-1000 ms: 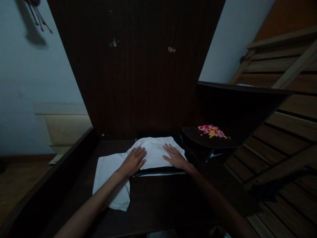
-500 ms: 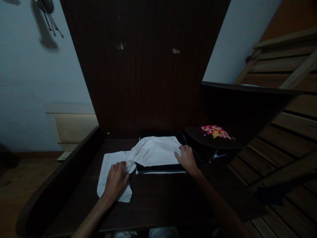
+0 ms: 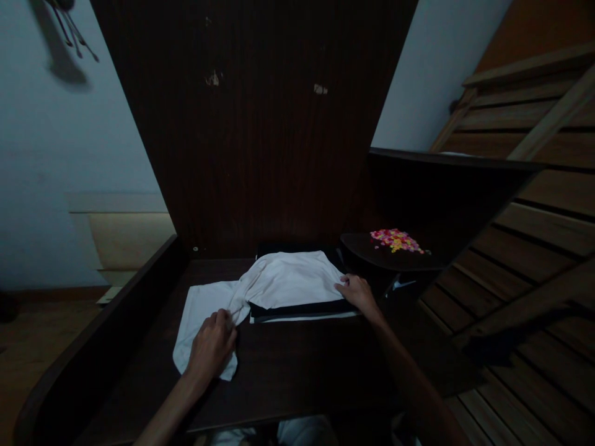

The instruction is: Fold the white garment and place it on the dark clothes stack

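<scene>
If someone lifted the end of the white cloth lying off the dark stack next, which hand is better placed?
Probably the left hand: it is on that end of the white cloth. The right hand is at the opposite edge, so it would likely have to reach across the dark stack.

left hand [image 3: 212, 342]: bare
right hand [image 3: 357, 291]: bare
forearms [image 3: 171, 404]: 2, slim, bare
clothing [image 3: 307, 432]: pale, 2 patches at bottom edge, detail lost in dark
</scene>
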The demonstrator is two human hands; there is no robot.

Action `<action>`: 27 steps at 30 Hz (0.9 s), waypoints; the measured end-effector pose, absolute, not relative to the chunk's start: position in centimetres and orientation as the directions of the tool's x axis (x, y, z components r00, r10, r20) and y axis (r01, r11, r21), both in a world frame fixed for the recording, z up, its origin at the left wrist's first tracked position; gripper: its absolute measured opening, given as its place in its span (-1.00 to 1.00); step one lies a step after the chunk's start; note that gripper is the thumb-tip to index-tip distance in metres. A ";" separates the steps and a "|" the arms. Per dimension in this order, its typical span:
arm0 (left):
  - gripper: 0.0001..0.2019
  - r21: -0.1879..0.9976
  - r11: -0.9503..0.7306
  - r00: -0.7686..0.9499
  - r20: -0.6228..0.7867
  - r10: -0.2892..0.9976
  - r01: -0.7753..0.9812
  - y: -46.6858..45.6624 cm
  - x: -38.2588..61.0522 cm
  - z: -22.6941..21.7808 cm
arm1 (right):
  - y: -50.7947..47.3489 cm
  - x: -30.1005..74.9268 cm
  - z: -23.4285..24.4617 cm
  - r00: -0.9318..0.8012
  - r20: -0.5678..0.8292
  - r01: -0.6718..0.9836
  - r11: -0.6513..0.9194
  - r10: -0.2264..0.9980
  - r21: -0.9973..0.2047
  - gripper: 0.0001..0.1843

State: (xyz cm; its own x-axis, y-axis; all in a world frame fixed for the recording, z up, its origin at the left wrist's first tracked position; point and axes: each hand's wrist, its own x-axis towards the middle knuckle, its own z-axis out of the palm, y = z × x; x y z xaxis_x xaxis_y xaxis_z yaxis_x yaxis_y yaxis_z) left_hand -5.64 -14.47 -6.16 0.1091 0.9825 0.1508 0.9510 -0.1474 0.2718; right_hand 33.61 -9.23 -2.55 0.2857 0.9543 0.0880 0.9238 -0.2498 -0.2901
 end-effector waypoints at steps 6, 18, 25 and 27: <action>-0.80 0.514 -0.097 0.082 0.051 0.995 0.852 -13.3 -7.6 -4.8 | -8.8 33.7 -2.9 0.276 0.143 0.926 -0.223 0.951 -0.306 -0.77; -0.66 0.535 -0.134 0.147 0.018 0.989 0.834 -13.2 -9.0 -5.1 | -6.4 31.5 -2.8 0.147 0.353 0.970 -0.066 0.924 -0.232 -0.65; -0.45 0.315 -0.134 0.148 -0.021 0.989 0.940 -13.1 -9.3 -4.8 | -3.2 28.3 -4.0 -0.073 0.269 0.952 0.147 0.960 -0.268 -0.35; -0.47 0.312 -0.126 0.142 -0.028 0.989 0.942 -12.5 -10.6 -4.7 | -2.8 27.9 -4.7 -0.119 0.197 0.942 0.174 0.973 -0.287 -0.28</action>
